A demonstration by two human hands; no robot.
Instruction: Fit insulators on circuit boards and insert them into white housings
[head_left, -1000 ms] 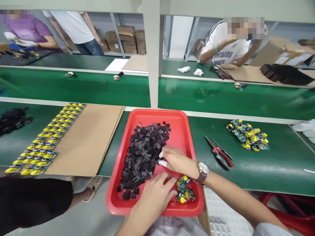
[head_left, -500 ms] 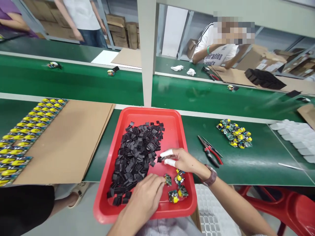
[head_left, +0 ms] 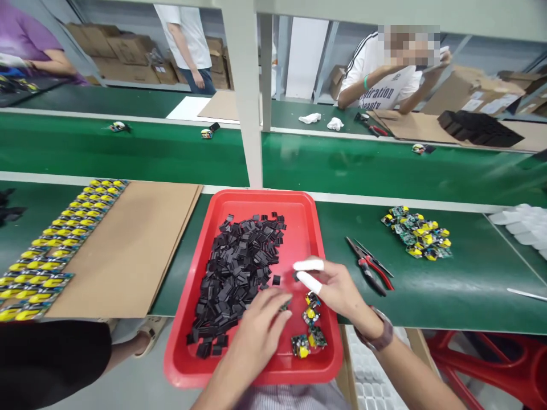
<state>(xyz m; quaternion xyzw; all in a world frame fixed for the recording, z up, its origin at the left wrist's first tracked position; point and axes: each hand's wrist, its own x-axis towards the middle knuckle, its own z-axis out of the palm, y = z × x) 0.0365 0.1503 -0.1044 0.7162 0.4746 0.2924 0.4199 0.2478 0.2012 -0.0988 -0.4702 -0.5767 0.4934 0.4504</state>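
Note:
A red tray [head_left: 205, 256] holds a heap of several small black square parts [head_left: 239, 267] and a few small green circuit boards [head_left: 308, 333] with yellow components at its near right. My left hand [head_left: 258, 330] reaches over the tray's near part, fingers curled on a small circuit board [head_left: 285, 306] that is mostly hidden. My right hand [head_left: 333, 285], with white finger cots on thumb and forefinger, pinches a small black part [head_left: 296, 276] just above the boards. A watch sits on my right wrist.
Red-handled pliers [head_left: 371, 267] lie right of the tray, beyond them a pile of circuit boards [head_left: 416, 233]. Brown cardboard [head_left: 128, 245] with rows of yellow-topped boards [head_left: 55, 245] lies left. White parts [head_left: 521, 225] at far right. Other people work across the green conveyor [head_left: 171, 151].
My right hand has lifted slightly and moved right with the black part. My left hand has closed in on a circuit board near the tray's middle. The view has shifted.

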